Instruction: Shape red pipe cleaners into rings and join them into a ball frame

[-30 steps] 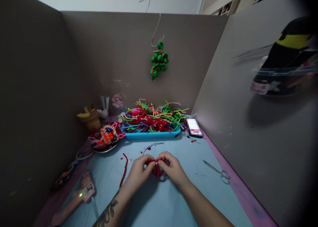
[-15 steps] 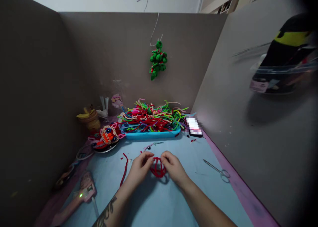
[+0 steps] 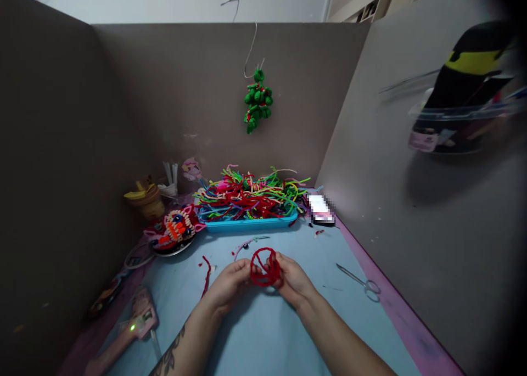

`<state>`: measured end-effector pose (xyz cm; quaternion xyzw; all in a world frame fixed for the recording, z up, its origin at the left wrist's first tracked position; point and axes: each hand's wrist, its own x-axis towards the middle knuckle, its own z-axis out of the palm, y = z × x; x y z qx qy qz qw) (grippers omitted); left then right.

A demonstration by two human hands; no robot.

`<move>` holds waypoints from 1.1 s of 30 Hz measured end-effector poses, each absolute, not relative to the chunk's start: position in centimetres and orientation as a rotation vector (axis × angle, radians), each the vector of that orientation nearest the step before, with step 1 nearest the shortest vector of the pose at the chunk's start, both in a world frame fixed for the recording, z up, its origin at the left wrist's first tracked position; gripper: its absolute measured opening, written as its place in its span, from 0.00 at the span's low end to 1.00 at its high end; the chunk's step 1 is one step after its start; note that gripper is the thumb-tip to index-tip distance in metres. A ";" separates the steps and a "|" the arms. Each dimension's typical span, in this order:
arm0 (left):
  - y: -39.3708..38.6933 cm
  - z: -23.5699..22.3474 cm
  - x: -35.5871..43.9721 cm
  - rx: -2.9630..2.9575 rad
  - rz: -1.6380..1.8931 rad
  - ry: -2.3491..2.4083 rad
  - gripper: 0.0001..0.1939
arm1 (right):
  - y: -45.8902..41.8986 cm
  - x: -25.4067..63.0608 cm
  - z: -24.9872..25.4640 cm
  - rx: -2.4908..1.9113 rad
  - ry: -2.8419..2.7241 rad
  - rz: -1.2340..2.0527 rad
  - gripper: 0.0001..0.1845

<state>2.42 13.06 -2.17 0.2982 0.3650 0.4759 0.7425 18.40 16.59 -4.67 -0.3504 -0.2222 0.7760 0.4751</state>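
Observation:
Both hands meet over the blue mat near its middle. A red pipe-cleaner loop piece, bent into rounded hoops, stands upright between them. My left hand pinches its lower left side with closed fingers. From the right, my right hand grips the same piece, fingers curled round it. A loose red pipe cleaner strand lies on the mat just left of my left hand.
A blue tray heaped with coloured pipe cleaners sits at the back. Scissors lie right, a pink glue gun front left, a finished pipe-cleaner figure on a plate back left. Grey partition walls enclose the desk; a green ornament hangs on the rear one.
The red loop piece has been turned up from lying low between the hands to standing upright. The hands have shifted slightly under it, still holding it.

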 end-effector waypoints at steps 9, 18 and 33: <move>13.6 -2.3 2.0 0.335 1.101 0.796 0.04 | 16.4 18.5 -3.5 -0.677 -0.292 2.151 0.05; 13.7 -2.5 2.0 0.335 1.066 0.902 0.05 | 16.4 18.2 -3.3 -0.604 -0.368 2.235 0.18; 13.2 -2.3 2.5 0.465 1.107 0.807 0.16 | 15.6 17.2 -3.8 -0.714 -0.512 2.031 0.15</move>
